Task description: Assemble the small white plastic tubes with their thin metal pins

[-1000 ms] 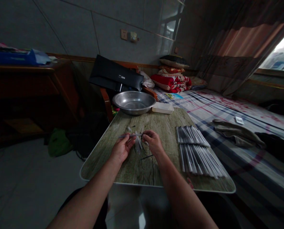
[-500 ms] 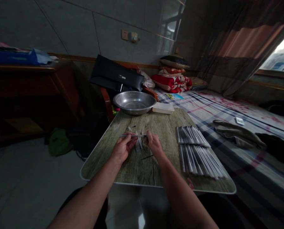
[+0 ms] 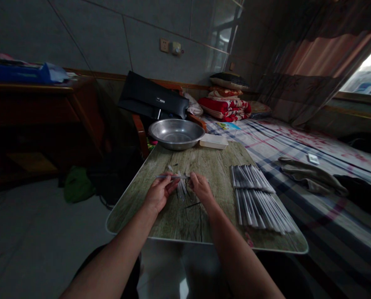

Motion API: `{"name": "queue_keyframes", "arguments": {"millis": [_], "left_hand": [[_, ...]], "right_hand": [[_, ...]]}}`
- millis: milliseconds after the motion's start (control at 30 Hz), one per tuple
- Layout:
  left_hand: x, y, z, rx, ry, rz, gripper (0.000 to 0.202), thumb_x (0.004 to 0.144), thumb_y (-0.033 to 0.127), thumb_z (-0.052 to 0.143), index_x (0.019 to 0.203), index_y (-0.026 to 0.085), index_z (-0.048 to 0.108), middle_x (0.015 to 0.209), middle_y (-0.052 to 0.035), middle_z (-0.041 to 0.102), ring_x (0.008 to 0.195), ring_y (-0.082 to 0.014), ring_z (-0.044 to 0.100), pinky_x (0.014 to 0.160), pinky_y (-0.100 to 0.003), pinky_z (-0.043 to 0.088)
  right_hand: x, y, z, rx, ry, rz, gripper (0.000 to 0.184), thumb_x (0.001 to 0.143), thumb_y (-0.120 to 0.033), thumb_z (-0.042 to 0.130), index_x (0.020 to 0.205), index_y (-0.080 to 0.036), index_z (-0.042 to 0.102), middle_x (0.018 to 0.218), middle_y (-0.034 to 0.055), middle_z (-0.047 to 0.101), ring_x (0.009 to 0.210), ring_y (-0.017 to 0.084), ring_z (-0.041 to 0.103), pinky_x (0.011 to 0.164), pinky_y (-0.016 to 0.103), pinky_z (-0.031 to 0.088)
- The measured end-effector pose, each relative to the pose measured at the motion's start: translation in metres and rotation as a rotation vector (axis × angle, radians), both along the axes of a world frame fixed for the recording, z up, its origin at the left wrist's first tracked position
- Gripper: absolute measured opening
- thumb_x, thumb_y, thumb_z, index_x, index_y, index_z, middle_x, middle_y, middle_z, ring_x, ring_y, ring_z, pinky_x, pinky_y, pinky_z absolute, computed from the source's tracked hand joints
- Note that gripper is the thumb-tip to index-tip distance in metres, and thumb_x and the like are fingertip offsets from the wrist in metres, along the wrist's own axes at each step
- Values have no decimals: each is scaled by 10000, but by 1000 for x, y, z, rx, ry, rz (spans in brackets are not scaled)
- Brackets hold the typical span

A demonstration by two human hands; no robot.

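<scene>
My left hand (image 3: 158, 194) and my right hand (image 3: 200, 187) are both closed on one thin grey stick (image 3: 172, 177), held level a little above the wooden table (image 3: 210, 162). The left hand pinches its left part, the right hand its right end. Under and between the hands lie a few more loose grey sticks (image 3: 181, 187) and a thin dark sliver (image 3: 192, 204). To the right of my right hand a large stack of the same sticks (image 3: 256, 196) lies in rows on the table.
A metal basin (image 3: 176, 133) and a white shallow box (image 3: 213, 141) stand at the table's far edge. A black case (image 3: 152, 99) rests on a chair behind. A bed with a plaid sheet (image 3: 297, 153) lies to the right, folded bedding (image 3: 225, 106) at its head.
My right hand has slid slightly right along the stick. The view has shifted a little; the left hand holds about the same spot.
</scene>
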State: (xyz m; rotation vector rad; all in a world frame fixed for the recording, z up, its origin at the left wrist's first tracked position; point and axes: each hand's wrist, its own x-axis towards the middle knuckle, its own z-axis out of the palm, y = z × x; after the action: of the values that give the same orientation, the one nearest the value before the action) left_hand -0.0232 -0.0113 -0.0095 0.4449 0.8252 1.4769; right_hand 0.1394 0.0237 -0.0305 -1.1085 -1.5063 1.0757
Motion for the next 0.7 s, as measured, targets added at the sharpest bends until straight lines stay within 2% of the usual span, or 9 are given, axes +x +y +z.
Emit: {"name": "queue_keyframes", "arguments": {"millis": [100,167,233,367,467,567,633,700], "left_hand": [[-4,0,-1,11,3,13,87,800,76,618,855,140,597,855,-73,731,734,-164,714,637,-237,579],[-6,0,-2,18,14,19,82,808,74,603,856,140,592,868,-76,729,736,-162,713,626,-233,578],[-7,-1,-2,18,28,18,76,814,77,593,854,140,587,867,-75,727,736,-164,713,616,-232,576],[-5,-4,2,17,41,5,83,806,78,600,853,143,581,855,-66,725,750,-170,715,618,-230,575],[-5,-5,5,17,40,17,85,803,77,603,847,144,577,856,-63,726,743,-165,713,625,-230,575],[-6,-4,5,24,44,20,88,797,82,614,848,143,579,860,-71,726,741,-168,713,617,-229,575],[-6,-4,4,37,51,7,93,792,88,626,853,143,582,866,-75,725,751,-172,713,613,-228,576],[-6,-4,4,44,57,-5,94,788,96,635,852,143,585,874,-74,725,754,-171,714,614,-227,577]], "right_hand": [[-1,-2,2,-6,99,47,250,807,-447,518,803,-199,550,612,-39,492,495,94,410,464,202,315],[-2,-3,2,-1,109,75,213,766,-402,566,855,-210,543,597,-60,463,486,93,389,464,198,314],[-2,-2,1,6,64,85,199,780,-406,554,790,-208,533,576,-61,442,485,93,381,465,199,308],[-2,-1,-2,0,-20,62,362,852,-479,453,642,-192,518,576,-26,479,506,100,421,470,209,312],[-2,-2,1,5,30,67,285,837,-446,479,729,-192,548,622,-26,517,507,97,427,467,205,318],[-3,-4,3,19,75,95,180,784,-382,548,830,-209,531,632,-55,488,503,91,410,465,195,321],[-3,-4,2,24,43,100,188,800,-395,532,781,-209,514,599,-61,454,497,92,399,462,195,313],[-3,-3,1,22,-14,97,275,842,-438,478,699,-204,492,566,-54,441,488,93,392,455,201,298]]}}
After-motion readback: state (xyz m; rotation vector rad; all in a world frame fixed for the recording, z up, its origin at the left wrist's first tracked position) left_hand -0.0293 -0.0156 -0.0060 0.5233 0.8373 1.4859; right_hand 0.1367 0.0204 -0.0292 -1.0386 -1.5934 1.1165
